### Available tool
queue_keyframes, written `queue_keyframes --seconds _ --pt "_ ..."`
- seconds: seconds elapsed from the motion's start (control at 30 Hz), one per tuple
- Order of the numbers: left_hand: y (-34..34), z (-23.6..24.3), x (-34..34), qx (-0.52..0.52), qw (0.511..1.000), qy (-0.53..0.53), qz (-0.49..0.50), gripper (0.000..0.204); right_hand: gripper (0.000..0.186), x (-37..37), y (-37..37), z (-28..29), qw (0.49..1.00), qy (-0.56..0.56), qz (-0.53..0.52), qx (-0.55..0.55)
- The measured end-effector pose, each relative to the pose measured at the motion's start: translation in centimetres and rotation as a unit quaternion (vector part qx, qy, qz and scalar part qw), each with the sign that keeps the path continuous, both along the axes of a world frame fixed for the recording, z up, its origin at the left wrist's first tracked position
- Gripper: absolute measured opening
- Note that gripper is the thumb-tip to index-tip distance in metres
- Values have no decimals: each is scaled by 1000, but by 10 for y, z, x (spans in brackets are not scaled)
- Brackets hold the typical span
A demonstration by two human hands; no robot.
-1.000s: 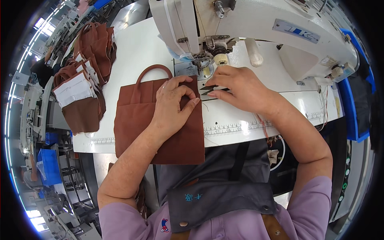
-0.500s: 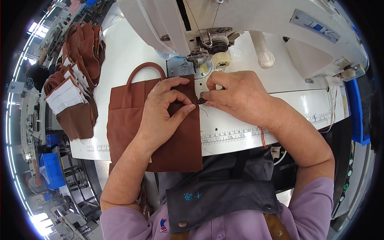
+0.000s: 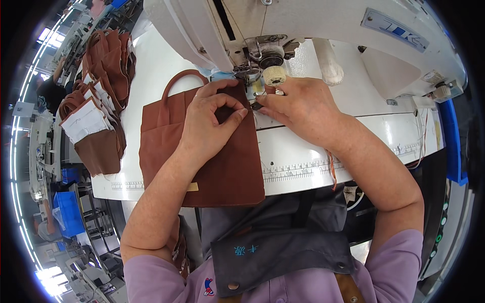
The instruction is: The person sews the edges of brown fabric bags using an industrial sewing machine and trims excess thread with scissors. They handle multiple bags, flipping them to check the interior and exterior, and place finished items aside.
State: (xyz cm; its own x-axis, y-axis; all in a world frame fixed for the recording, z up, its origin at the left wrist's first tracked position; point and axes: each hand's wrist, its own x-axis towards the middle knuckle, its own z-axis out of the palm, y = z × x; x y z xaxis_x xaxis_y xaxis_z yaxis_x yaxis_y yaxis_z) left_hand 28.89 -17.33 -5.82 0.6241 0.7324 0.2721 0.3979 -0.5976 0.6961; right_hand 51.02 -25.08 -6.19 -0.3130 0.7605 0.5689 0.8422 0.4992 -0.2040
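A flat brown bag piece point(image 3: 222, 171) with a curved handle point(image 3: 178, 81) lies on the sewing machine's white table, its far right corner by the presser foot point(image 3: 246, 81). My left hand point(image 3: 209, 118) rests on it, thumb and forefinger pinched together at its right edge. Just beyond that edge, my right hand point(image 3: 303, 103) is closed on a small dark piece point(image 3: 256, 106), whose kind I cannot make out. The piece meets or nearly meets the left fingertips. How the left fingers grip the edge is partly hidden.
Above the hands stands the white sewing machine point(image 3: 313, 20) with a cream knob point(image 3: 274, 75). At the left, several brown bag pieces point(image 3: 103, 65) are piled up. A ruler strip point(image 3: 298, 170) runs along the near table edge. A blue bin point(image 3: 68, 214) stands farther left.
The bag piece has shifted away from me and slightly right, its corner now closer to the presser foot. Both hands have moved away from me too, the right keeping the dark piece.
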Motion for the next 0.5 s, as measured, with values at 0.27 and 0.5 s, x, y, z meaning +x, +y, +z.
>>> queue_keyframes --seconds 0.27,0.5 --pt "0 3 3 30 999 23 3 9 17 -2 -3 1 999 -16 -9 -29" --pt "-2 3 5 -4 1000 25 3 11 16 -2 -3 1 1000 4 -12 -27"
